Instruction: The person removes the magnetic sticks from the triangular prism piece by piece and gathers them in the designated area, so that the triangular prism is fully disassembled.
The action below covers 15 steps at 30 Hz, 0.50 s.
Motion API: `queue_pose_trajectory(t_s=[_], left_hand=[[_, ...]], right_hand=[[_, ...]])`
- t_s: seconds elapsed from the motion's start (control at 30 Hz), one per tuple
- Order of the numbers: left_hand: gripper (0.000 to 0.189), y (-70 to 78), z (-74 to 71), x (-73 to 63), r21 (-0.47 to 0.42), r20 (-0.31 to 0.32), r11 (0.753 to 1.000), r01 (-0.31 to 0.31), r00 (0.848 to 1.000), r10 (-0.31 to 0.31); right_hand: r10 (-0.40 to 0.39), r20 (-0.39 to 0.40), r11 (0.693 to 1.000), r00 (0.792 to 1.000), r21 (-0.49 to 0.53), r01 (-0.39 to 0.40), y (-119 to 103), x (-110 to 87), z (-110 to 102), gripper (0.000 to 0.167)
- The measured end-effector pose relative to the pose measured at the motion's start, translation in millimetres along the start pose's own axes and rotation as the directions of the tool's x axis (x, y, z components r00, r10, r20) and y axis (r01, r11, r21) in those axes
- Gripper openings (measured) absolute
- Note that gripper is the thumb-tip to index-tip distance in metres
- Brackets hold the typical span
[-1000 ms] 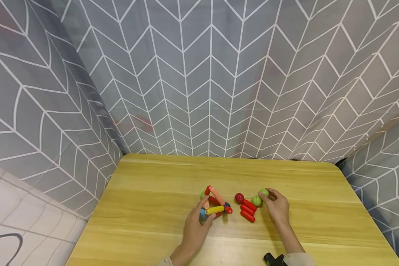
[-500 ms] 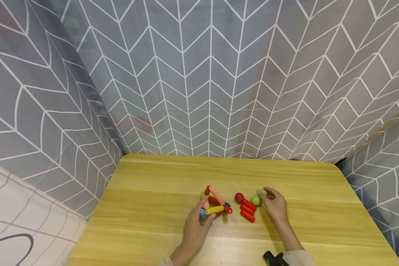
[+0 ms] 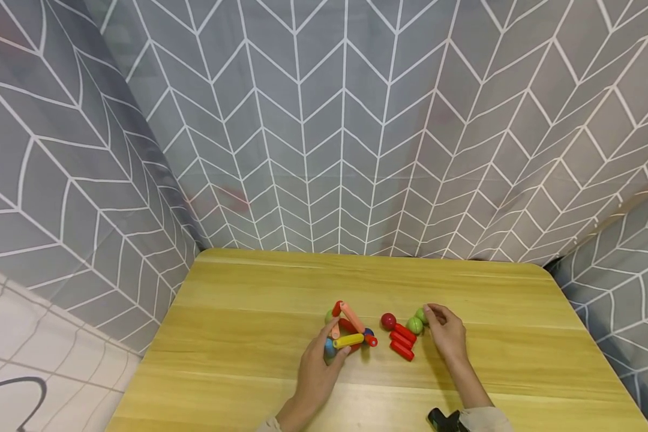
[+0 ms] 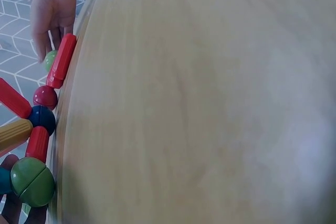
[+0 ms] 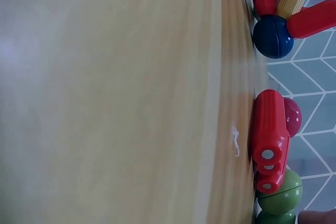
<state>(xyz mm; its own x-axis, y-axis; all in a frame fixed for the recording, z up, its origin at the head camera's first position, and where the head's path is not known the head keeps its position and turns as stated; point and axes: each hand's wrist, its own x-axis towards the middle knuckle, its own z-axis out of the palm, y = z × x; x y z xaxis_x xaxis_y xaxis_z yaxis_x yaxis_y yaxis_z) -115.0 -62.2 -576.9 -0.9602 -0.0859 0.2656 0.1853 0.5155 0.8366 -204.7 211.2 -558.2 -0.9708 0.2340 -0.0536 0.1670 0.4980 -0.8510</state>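
Nearest to you, a black wrist device (image 3: 444, 419) sits at your right cuff. Just beyond, your left hand (image 3: 317, 366) is grasping a small frame of plastic-looking rods and balls (image 3: 348, 326), thumb near its yellow ridged rod (image 3: 348, 340) and fingers around its left side, by the light-blue ball (image 3: 330, 348). The frame's dark-blue glossy ball (image 3: 369, 332) is on its right corner. To the right of it, three red ridged rods (image 3: 402, 340) lie side by side on the yellow wood-grain table (image 3: 248, 288). Your right hand (image 3: 450, 336) is beside them, its fingertips at the farther of two green grooved balls (image 3: 422, 315); the nearer green ball (image 3: 414, 325) seems to touch it. The ball is partly hidden there, so I cannot tell whether you pinch it or only touch it. A crimson ball (image 3: 389, 321) lies to the left of these. In my judgement, the step in hand is to handle the loose green ball while the frame is steadied; the next move calls for a quiet left grip and a careful right touch, without disturbing the red rods. Behind everything, a grey curtain with white lines (image 3: 324, 150) hangs.
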Motion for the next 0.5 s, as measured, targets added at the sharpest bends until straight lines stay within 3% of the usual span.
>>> queue_pose_trajectory(t_s=[0.17, 0.5], left_hand=[[0.06, -0.7, 0.4, 0.6, 0.007, -0.01, 1.0, -0.006, 1.0, 0.006], [0.061, -1.4, -0.2, -2.2, 0.007, -0.005, 1.0, 0.014, 1.0, -0.014]], right_hand=[[-0.002, -0.006, 1.0, 1.0, 0.023, 0.002, -2.2, -0.9, 3.0, 0.048], [0.008, -0.013, 0.999, 1.0, 0.035, -0.008, -1.1, -2.6, 7.3, 0.056]])
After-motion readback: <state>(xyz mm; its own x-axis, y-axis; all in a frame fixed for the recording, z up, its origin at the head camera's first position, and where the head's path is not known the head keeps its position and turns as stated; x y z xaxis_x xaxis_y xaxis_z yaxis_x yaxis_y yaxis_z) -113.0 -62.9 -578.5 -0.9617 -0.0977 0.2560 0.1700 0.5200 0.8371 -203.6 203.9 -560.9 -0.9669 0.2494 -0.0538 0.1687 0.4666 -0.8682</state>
